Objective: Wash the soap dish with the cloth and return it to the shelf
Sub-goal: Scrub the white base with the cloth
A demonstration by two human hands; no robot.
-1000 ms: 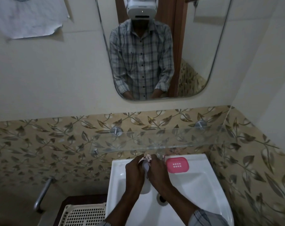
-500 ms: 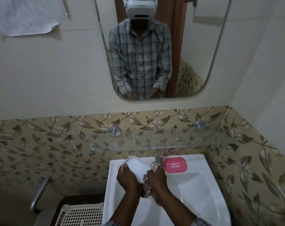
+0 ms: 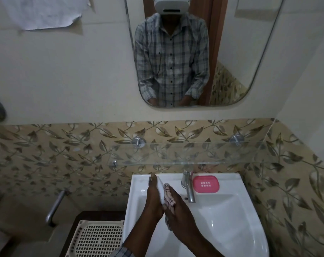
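Note:
Over the left part of the white sink (image 3: 222,210), my left hand (image 3: 153,198) holds the white soap dish (image 3: 160,190) on edge, with only a thin strip of it showing between my hands. My right hand (image 3: 178,207) grips the checked pink-and-white cloth (image 3: 169,195) and presses it against the dish's inner side. A tail of the cloth hangs below my right hand. The glass shelf (image 3: 176,154) is fixed to the leaf-patterned tiles above the sink and holds nothing.
A chrome tap (image 3: 188,188) stands just right of my hands. A pink perforated soap tray (image 3: 205,184) lies on the sink ledge beside it. A cream plastic basket (image 3: 99,238) sits left of the sink, below a metal pipe (image 3: 55,206). A mirror (image 3: 194,52) hangs above.
The dish has turned from showing its white face to edge-on between my palms. Both hands have closed together, left of the tap, and the cloth now sits against the dish.

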